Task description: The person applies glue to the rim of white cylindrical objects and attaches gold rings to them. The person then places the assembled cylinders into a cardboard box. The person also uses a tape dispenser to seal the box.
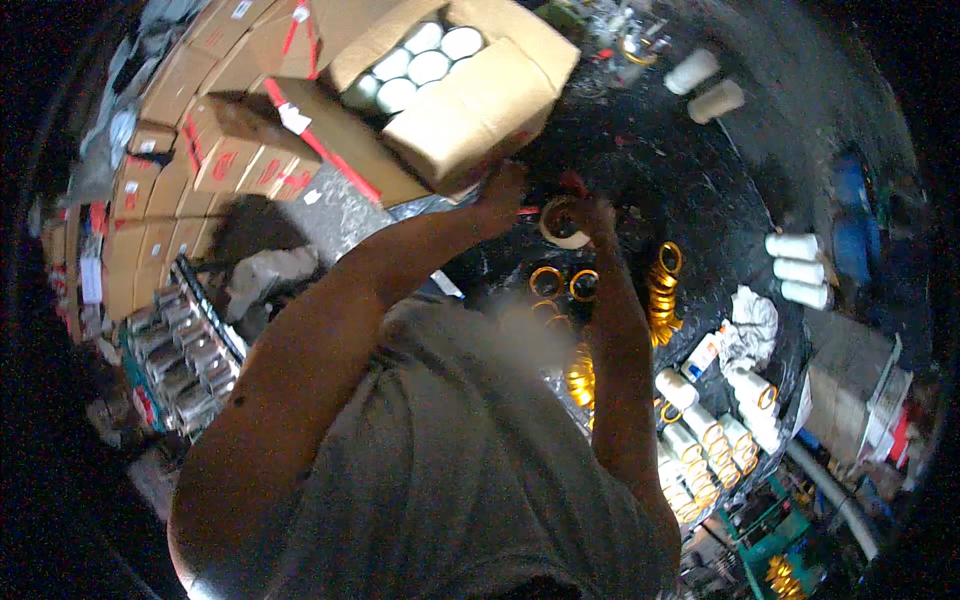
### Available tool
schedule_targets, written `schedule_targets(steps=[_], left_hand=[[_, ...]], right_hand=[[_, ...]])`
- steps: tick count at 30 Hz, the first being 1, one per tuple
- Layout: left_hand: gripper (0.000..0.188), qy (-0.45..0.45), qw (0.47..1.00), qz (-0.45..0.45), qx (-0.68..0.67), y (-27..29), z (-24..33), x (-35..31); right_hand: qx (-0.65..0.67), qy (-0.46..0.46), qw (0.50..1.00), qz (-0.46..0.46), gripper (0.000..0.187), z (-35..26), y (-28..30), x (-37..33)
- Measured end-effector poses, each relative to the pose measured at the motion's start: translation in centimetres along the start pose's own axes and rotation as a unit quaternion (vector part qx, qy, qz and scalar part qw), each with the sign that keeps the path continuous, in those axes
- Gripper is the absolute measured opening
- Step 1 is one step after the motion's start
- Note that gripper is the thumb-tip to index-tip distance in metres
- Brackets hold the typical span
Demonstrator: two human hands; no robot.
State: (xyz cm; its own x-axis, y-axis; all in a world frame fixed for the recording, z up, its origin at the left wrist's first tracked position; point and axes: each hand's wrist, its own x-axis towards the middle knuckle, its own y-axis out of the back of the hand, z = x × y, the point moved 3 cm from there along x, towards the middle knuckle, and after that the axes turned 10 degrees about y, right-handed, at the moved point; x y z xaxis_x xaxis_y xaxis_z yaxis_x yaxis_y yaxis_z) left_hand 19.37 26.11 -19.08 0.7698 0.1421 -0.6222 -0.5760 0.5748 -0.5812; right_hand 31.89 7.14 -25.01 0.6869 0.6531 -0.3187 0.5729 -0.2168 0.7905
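My right hand (597,215) is closed on a cream ring that looks like a roll of tape (563,238), held over the dark work surface. Small red parts show just above the roll and to its left. My left hand (503,188) is at the lower corner of an open cardboard box (470,140); its fingers are lost in shadow. Inside the box stand several pale round-topped cylinders (428,66). Nearer my body, loose gold rings (546,281) lie below the roll, and a curved stack of gold rings (662,300) is right of my right forearm.
Stacked cardboard boxes (225,155) fill the left side. Several white cylinders with gold rims (705,450) stand at lower right, near a crumpled white cloth (752,325). More white cylinders (798,270) lie at the right edge. A rack of shiny metal pieces (180,355) is at lower left.
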Motion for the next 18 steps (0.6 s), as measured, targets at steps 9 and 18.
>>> schedule_targets(steps=[9,18], left_hand=[[0.035,-0.273,0.765,0.048,0.582,7.2,15.5,-27.0],[0.104,-0.382,0.686,0.165,0.597,17.7,37.3,-17.4]], right_hand=[[-0.029,0.22,0.954,0.2,0.079,-16.6,6.6,-4.8],[-0.093,0.42,0.89,0.15,0.09,-33.2,4.9,-6.0]])
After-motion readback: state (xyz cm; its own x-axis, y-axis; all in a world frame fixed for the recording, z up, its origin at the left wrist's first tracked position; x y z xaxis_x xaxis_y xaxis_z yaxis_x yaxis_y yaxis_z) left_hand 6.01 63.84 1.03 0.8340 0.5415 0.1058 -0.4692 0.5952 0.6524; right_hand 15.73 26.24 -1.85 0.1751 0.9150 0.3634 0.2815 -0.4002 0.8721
